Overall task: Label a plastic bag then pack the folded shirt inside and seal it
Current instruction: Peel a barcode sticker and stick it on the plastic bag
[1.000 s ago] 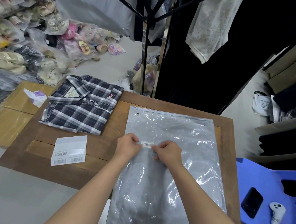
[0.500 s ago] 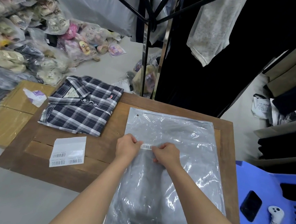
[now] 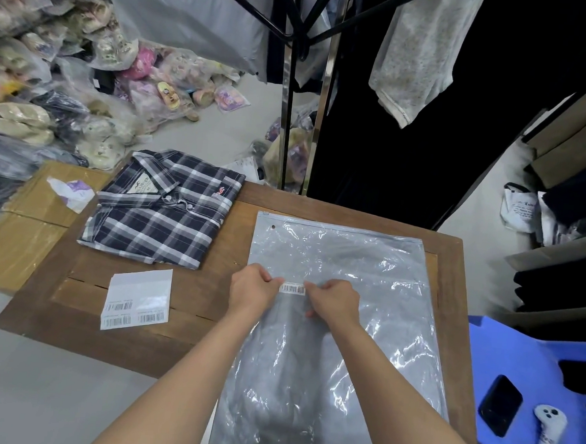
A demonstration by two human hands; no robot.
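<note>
A clear plastic bag lies flat on the wooden table, its zip edge at the far side. A small white barcode label sits on the bag's middle. My left hand pinches the label's left end and my right hand pinches its right end, both resting on the bag. The folded dark plaid shirt lies on the table's far left corner, apart from the bag.
A white sheet of barcode stickers lies left of my hands. A cardboard box stands left of the table. A blue stool at right holds a phone. Bagged goods pile on the floor; a clothes rack stands behind the table.
The hands stay at the label's two ends, with only slight finger shifts. The view has drifted a little; nothing else has moved.
</note>
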